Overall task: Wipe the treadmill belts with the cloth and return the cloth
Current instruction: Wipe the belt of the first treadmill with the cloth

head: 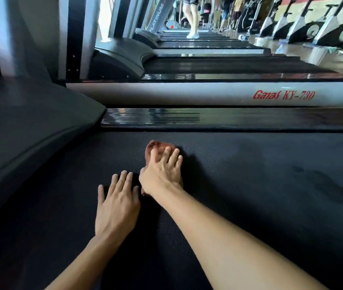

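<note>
Cloth (153, 146) lies lengthwise across belt (250, 176) under right hand (162, 174).

Black treadmill belt (271, 185) — brown cloth (156, 146) on it, left hand (117, 204) flat just beside.

1. The cloth (154, 146) is reddish-brown and bunched into a small wad. It lies pressed onto the belt under the spread fingers of the right hand (162, 172), its far edge showing beyond the fingertips.
2. The treadmill belt (250, 195) is black, finely textured and flat beneath that hand, with darker smudged patches to the hand's right.
</note>
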`<state>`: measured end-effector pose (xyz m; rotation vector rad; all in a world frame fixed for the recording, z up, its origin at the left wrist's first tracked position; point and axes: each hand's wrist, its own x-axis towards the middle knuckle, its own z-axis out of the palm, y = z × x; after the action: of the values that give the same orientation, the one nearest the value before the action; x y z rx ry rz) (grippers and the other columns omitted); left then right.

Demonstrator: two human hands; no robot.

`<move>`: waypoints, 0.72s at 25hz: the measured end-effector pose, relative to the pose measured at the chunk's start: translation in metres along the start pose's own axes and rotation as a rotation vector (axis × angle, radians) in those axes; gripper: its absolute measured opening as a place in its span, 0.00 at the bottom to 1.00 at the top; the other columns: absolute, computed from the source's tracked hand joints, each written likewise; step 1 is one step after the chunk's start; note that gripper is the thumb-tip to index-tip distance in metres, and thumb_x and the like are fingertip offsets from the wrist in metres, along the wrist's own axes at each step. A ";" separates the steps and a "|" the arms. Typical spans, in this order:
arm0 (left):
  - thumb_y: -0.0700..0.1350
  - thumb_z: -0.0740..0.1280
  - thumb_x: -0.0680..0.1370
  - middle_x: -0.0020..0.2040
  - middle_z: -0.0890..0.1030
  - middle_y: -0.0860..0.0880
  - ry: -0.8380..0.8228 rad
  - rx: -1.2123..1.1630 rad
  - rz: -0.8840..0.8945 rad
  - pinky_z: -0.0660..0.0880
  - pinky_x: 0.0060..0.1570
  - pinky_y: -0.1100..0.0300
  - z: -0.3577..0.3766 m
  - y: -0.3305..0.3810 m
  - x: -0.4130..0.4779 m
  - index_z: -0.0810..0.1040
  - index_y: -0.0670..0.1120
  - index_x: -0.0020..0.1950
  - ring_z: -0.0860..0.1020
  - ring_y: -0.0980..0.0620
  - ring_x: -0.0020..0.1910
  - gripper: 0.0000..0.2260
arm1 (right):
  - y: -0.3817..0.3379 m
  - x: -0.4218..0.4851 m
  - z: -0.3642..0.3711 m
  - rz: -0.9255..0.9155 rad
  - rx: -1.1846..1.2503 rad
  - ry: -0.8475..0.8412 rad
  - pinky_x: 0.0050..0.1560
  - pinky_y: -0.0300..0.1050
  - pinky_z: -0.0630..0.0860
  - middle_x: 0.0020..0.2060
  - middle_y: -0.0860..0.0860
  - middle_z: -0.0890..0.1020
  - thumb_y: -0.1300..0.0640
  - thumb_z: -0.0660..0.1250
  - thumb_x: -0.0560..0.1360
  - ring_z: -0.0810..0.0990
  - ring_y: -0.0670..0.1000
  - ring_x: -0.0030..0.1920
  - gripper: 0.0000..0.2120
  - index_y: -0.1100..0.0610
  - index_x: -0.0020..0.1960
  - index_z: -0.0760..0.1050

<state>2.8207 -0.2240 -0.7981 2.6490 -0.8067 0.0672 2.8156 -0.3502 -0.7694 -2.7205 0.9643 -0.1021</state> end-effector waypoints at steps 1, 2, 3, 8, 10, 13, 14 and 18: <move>0.57 0.44 0.83 0.79 0.47 0.55 -0.001 0.031 -0.007 0.40 0.76 0.49 0.002 -0.001 -0.001 0.49 0.52 0.80 0.41 0.56 0.78 0.26 | -0.001 0.016 0.001 -0.013 0.000 0.010 0.75 0.62 0.38 0.77 0.65 0.47 0.45 0.57 0.79 0.41 0.67 0.76 0.33 0.52 0.78 0.48; 0.59 0.43 0.82 0.79 0.46 0.56 -0.015 0.066 -0.014 0.39 0.76 0.49 0.004 -0.002 0.001 0.48 0.52 0.80 0.40 0.56 0.77 0.27 | 0.003 0.032 0.001 -0.031 0.007 0.026 0.75 0.62 0.37 0.78 0.62 0.46 0.44 0.56 0.79 0.40 0.65 0.77 0.33 0.50 0.79 0.47; 0.61 0.43 0.81 0.79 0.45 0.56 -0.024 0.091 -0.018 0.39 0.76 0.50 0.007 -0.003 0.004 0.47 0.53 0.80 0.40 0.56 0.77 0.28 | 0.010 0.046 0.001 -0.049 0.012 0.032 0.75 0.61 0.37 0.79 0.60 0.45 0.42 0.55 0.79 0.39 0.63 0.77 0.33 0.48 0.79 0.46; 0.63 0.42 0.80 0.79 0.44 0.58 -0.040 0.120 -0.017 0.39 0.76 0.50 0.006 0.000 0.004 0.46 0.54 0.80 0.40 0.57 0.77 0.29 | 0.094 0.089 -0.023 -0.004 -0.103 0.075 0.76 0.59 0.42 0.79 0.51 0.48 0.40 0.53 0.80 0.42 0.56 0.78 0.31 0.49 0.79 0.52; 0.63 0.42 0.80 0.79 0.44 0.58 -0.042 0.125 -0.023 0.39 0.76 0.49 0.006 -0.001 0.003 0.45 0.54 0.80 0.39 0.57 0.77 0.29 | 0.134 0.081 -0.039 0.069 -0.117 0.096 0.76 0.57 0.48 0.79 0.52 0.54 0.41 0.54 0.79 0.48 0.56 0.78 0.30 0.50 0.78 0.55; 0.61 0.43 0.81 0.79 0.44 0.57 -0.087 0.136 -0.022 0.39 0.76 0.48 0.006 0.001 0.004 0.46 0.53 0.80 0.40 0.56 0.77 0.28 | 0.169 0.015 -0.052 0.099 -0.102 0.081 0.73 0.54 0.55 0.77 0.54 0.56 0.43 0.55 0.79 0.54 0.56 0.76 0.30 0.51 0.78 0.55; 0.61 0.43 0.81 0.79 0.44 0.57 -0.097 0.140 -0.032 0.39 0.76 0.47 0.006 0.001 0.004 0.46 0.53 0.80 0.40 0.55 0.78 0.28 | 0.167 -0.014 -0.048 0.062 -0.114 0.088 0.73 0.53 0.55 0.78 0.54 0.56 0.44 0.55 0.80 0.53 0.56 0.77 0.30 0.51 0.78 0.54; 0.58 0.44 0.82 0.80 0.45 0.55 -0.120 0.142 -0.019 0.41 0.76 0.46 0.003 0.013 -0.003 0.47 0.51 0.80 0.41 0.53 0.78 0.27 | 0.128 -0.048 -0.018 -0.260 -0.139 0.137 0.76 0.54 0.49 0.79 0.53 0.52 0.39 0.52 0.81 0.49 0.55 0.78 0.29 0.46 0.79 0.51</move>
<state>2.8105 -0.2333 -0.7974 2.8166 -0.8440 -0.0407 2.6972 -0.4198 -0.7849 -2.9891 0.6668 -0.2822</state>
